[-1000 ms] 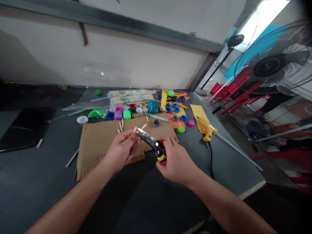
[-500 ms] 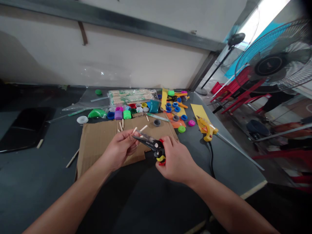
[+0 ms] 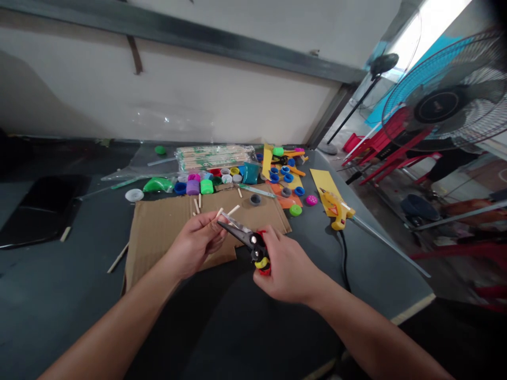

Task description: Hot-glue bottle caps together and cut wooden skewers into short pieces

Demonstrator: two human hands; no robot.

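Note:
My left hand (image 3: 198, 240) pinches a short wooden stick (image 3: 219, 211), whose pale end shows above the thumb. Another pale stick piece (image 3: 234, 209) slants just past the fingertips; whether it lies on the cardboard or is held I cannot tell. My right hand (image 3: 291, 264) grips black-bladed shears (image 3: 241, 234) with red and yellow handles. Their blades point left, slightly apart, with the tips at the left fingertips and the stick. Under the hands lies brown cardboard (image 3: 158, 227), with several cut stick pieces (image 3: 197, 205) near its far edge.
Bottle caps (image 3: 193, 187) and a bag of wooden sticks (image 3: 216, 157) line the back of the dark table. A yellow glue gun (image 3: 336, 208) with a cord lies right, a black phone-like slab (image 3: 39, 208) left. A fan (image 3: 439, 105) stands beyond the table.
My right hand has dropped slightly, and the shears' handles have tilted down a little. The left hand stays almost in place with its stick.

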